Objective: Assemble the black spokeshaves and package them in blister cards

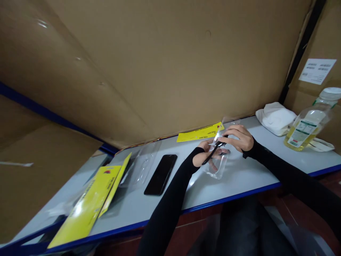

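My left hand (206, 156) holds a clear plastic blister shell (217, 165) just above the white table (239, 177), fingers curled under it. My right hand (238, 138) pinches a thin black tool-like item (213, 153) at its upper end, which lies slanted across the shell. Both arms wear black sleeves. A yellow printed card (199, 133) lies just behind my hands against the cardboard wall.
A black phone (161, 174) lies face up left of my hands, beside clear blister trays (141, 167). Yellow cards (90, 204) stack at the table's left front. A bottle of yellow liquid (309, 124) and white cloth (275, 117) sit at right. Cardboard walls (160, 64) close the back.
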Motion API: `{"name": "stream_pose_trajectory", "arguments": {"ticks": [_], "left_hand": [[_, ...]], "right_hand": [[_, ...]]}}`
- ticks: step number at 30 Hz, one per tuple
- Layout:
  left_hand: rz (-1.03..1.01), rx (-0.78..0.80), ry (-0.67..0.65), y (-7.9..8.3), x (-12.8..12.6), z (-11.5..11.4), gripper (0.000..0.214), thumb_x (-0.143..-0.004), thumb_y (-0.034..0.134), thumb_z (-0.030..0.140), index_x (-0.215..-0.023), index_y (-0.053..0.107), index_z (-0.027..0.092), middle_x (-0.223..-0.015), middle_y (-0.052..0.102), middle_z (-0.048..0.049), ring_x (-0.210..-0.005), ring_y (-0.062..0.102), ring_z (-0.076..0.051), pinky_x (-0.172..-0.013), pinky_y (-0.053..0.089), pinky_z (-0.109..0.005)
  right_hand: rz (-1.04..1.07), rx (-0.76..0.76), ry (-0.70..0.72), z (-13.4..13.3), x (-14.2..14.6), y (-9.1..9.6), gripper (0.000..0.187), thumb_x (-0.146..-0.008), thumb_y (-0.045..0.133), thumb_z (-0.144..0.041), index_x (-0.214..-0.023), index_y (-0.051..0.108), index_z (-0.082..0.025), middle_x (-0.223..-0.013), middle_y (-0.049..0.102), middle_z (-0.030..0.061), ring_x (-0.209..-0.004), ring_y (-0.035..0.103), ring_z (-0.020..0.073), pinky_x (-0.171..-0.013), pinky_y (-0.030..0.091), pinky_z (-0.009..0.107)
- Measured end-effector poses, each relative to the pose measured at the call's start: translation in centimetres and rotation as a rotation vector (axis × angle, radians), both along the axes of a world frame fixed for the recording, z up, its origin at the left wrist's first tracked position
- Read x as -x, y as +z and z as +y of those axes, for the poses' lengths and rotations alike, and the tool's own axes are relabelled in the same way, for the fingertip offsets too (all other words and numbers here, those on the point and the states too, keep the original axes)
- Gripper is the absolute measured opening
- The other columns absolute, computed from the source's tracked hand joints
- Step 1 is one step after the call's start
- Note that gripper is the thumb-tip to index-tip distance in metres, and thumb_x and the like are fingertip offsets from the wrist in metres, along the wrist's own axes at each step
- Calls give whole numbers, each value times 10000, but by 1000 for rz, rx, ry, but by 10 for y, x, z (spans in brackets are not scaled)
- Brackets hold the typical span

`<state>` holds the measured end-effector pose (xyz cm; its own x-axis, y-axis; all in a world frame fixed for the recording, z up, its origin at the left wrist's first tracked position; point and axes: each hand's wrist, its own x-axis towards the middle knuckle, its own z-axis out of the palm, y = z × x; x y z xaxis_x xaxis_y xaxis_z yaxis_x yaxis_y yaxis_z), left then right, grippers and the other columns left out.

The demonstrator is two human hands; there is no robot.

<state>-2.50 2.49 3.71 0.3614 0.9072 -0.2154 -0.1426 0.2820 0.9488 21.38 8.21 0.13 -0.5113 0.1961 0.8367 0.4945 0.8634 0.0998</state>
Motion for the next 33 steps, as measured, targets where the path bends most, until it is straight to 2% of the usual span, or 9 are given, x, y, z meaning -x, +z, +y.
{"name": "stream_pose_trajectory", "arguments": {"ticks": [3,6,11,13,17,20,23,28,33], "left_hand": [[-89,109,-250,-4,5,1,693,-661,930,456,-1233,653,180,-1154,792,-245,-874,817,-409,-579,632,-390],[-135,166,-306,-16,8,8,626,-688,840,533,-1147,689,134,-1132,793,-258,-793,812,-413,-563,637,-433],[-17,111,-288,-32,-4,2,609,-705,944,491,-1142,672,165,-1019,816,-169,-452,687,-183,-535,597,-314],[-1,96,-287,-32,-8,-3,634,-674,973,497,-1114,661,163,-970,812,-145,-403,641,-152,-542,595,-317],[-5,78,-242,-29,-9,-7,662,-666,969,532,-1108,626,177,-994,805,-131,-457,700,-204,-559,612,-350],[-11,105,-265,-24,-7,-7,660,-687,951,545,-1126,606,193,-1027,807,-131,-470,714,-212,-479,575,-308],[3,153,-300,-22,-8,-7,650,-671,971,470,-1129,610,182,-1011,813,-135,-470,710,-203,-435,540,-272],[-16,134,-235,-35,-9,-1,653,-636,964,348,-1134,594,146,-949,808,-131,-469,713,-230,-428,545,-296],[-13,24,-119,-48,-11,3,757,-627,993,391,-1155,483,205,-844,753,-15,-491,728,-241,-405,543,-274]], "right_hand": [[-121,66,41,14,-9,-4,398,-1038,603,-154,-1241,795,-437,-1102,827,-9,-1153,690,218,-1002,462,442],[-167,121,141,13,-13,-1,356,-1040,638,-141,-1246,797,-385,-1086,823,15,-1068,674,196,-921,452,389],[-237,232,206,3,-14,7,294,-1017,689,-170,-1176,828,-375,-1061,829,22,-1047,599,227,-901,451,408],[-243,309,263,2,-16,8,282,-1043,647,-192,-1179,830,-359,-1078,834,27,-1022,588,226,-908,469,423],[-146,470,373,0,-19,12,309,-1086,560,-222,-1191,828,-336,-1111,835,26,-968,601,207,-878,538,393],[-80,541,422,-3,-19,14,299,-1072,578,-221,-1157,841,-337,-1103,834,28,-977,613,202,-847,570,363],[-78,563,416,-6,-19,14,296,-1030,614,-178,-1100,856,-334,-1072,836,27,-965,629,197,-850,582,360],[-85,627,496,-10,-19,11,385,-919,600,-76,-1121,851,-288,-1105,832,31,-949,677,191,-825,599,336],[20,539,406,-18,-8,9,316,-954,631,-143,-1189,816,-245,-1116,798,73,-970,711,200,-871,597,361]]}}
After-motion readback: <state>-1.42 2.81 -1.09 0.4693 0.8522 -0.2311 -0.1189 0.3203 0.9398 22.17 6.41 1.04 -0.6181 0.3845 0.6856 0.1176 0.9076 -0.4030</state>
